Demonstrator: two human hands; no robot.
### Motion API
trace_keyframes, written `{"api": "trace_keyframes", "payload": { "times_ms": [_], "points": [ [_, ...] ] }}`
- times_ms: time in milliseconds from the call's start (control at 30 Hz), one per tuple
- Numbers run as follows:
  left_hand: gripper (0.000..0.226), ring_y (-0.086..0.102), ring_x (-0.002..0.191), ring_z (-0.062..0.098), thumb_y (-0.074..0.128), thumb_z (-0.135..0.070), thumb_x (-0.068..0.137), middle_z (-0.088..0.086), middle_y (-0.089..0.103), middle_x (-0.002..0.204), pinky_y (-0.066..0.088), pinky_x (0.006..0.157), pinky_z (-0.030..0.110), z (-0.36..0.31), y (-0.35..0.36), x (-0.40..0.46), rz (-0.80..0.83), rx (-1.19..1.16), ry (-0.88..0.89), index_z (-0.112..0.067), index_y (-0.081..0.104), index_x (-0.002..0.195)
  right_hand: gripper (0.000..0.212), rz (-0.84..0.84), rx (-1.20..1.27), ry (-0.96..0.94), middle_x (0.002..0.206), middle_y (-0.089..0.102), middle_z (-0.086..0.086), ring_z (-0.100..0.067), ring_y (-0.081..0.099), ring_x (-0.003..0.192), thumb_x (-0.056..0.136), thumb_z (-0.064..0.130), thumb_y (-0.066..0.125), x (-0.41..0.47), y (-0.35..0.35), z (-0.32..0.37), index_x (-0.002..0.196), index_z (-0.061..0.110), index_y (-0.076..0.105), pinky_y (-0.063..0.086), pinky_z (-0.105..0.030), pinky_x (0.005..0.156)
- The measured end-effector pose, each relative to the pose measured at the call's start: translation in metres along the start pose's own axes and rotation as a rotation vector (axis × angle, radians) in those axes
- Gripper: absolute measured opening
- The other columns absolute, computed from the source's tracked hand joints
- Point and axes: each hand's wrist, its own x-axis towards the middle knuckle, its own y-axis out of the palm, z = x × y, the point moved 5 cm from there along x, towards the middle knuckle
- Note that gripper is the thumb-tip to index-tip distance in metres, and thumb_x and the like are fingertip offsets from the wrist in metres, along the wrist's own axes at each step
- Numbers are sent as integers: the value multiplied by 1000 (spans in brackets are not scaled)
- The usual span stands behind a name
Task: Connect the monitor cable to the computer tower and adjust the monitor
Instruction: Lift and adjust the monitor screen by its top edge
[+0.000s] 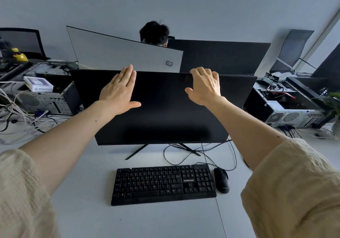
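Observation:
A black monitor (161,112) with a dark screen stands on a thin V-shaped foot in the middle of the grey desk (77,191). My left hand (118,90) lies flat and open against the screen's upper left, fingertips at the top edge. My right hand (206,86) has its fingers curled over the top edge of the monitor, thumb on the front. An opened computer tower (287,107) lies on its side at the right, another opened tower (47,97) at the left. Thin black cables (217,149) run from behind the monitor across the desk.
A black keyboard (163,184) and a black mouse (221,180) lie in front of the monitor. Behind it stand a white-backed monitor (128,55) and a black one (220,57), with a person's head above them. Tangled cables (18,112) lie at the left, a plant (333,105) at the right.

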Motion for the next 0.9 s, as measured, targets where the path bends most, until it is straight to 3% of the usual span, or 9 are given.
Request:
{"api": "trace_keyframes", "payload": {
  "times_ms": [900],
  "points": [
    [111,-17,144,23,50,-65,81,14,-23,155,-1,119,36,-2,-1,-2,-13,22,14,-3,-16,146,65,37,-43,21,138,48,-4,-28,43,127,80,37,70,-6,2,0,135,14,43,21,-44,111]
  ]
}}
